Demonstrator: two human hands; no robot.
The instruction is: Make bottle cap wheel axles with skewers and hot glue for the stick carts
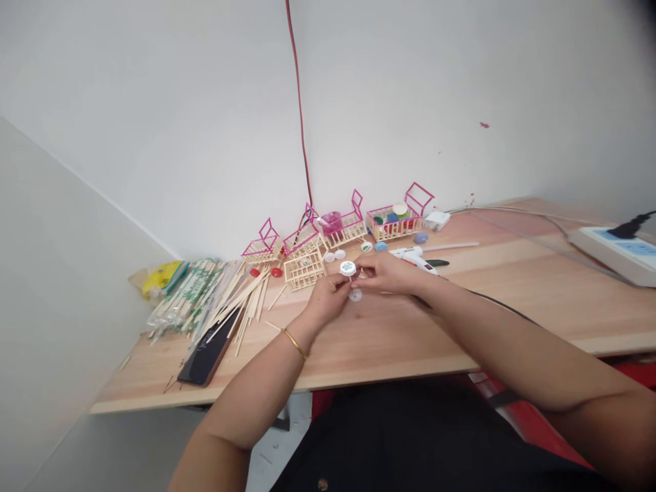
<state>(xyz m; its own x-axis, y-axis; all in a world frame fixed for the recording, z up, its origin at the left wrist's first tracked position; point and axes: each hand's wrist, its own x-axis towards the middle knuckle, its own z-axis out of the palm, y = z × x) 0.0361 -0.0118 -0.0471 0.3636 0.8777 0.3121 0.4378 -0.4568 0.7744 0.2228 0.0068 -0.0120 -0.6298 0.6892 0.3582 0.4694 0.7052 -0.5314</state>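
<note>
My left hand (329, 298) and my right hand (383, 272) meet above the front middle of the table, fingers pinched together. Between their fingertips is a white bottle cap (348, 268) with a green print. A second, translucent white cap (355, 295) shows just below the fingers; whether a stick joins the two is hidden. Just beyond my hands is a small basket of pale sticks (305, 270), with loose white caps (334, 256) beside it. A white glue gun (415, 258) lies behind my right hand.
Small stick carts with magenta rims (344, 229) line the wall; one (394, 224) holds coloured caps. Loose sticks (249, 301), bagged chopsticks (187, 294) and a dark phone (208, 355) lie left. A power strip (618, 253) sits right, with cables across the table.
</note>
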